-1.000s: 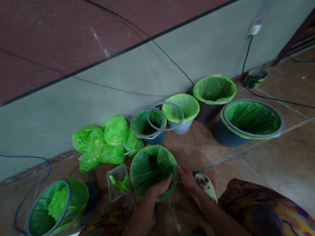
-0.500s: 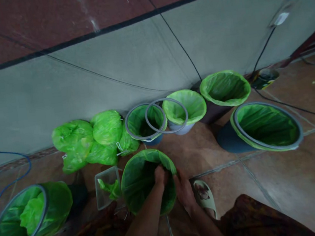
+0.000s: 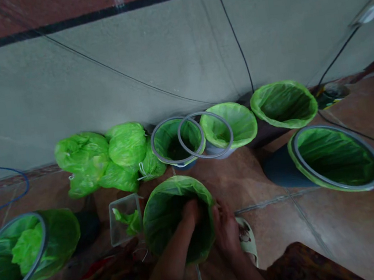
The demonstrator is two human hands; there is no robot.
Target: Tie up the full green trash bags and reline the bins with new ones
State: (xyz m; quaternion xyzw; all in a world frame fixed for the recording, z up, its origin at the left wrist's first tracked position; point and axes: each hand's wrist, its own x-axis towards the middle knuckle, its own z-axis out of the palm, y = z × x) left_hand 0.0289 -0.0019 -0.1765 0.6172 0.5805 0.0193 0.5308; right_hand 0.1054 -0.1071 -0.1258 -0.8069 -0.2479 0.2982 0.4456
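Between my knees stands a trash bin lined with a green trash bag (image 3: 157, 203), the bag's edge folded over the rim. My left hand (image 3: 191, 213) reaches down inside it, near the right inner wall; its fingers are hidden in shadow. Along the outside of the bin's right rim, my right hand (image 3: 226, 226) has its fingers curled against the folded bag. To the left of the bin, a clear plastic container (image 3: 112, 230) holds crumpled green bags (image 3: 130, 221).
Filled green bags (image 3: 127, 145) lie by the wall. Behind stand several lined bins, one with a grey rim ring (image 3: 208, 157) resting across it. A ringed bin (image 3: 273, 170) leans at right, another (image 3: 63, 243) at left. A slipper (image 3: 248, 242) and a black cable (image 3: 372, 134) are on the tiles.
The view has shifted slightly, so more of the bins' right side shows. My left hand stays inside the bin, and my right hand remains at its right rim.
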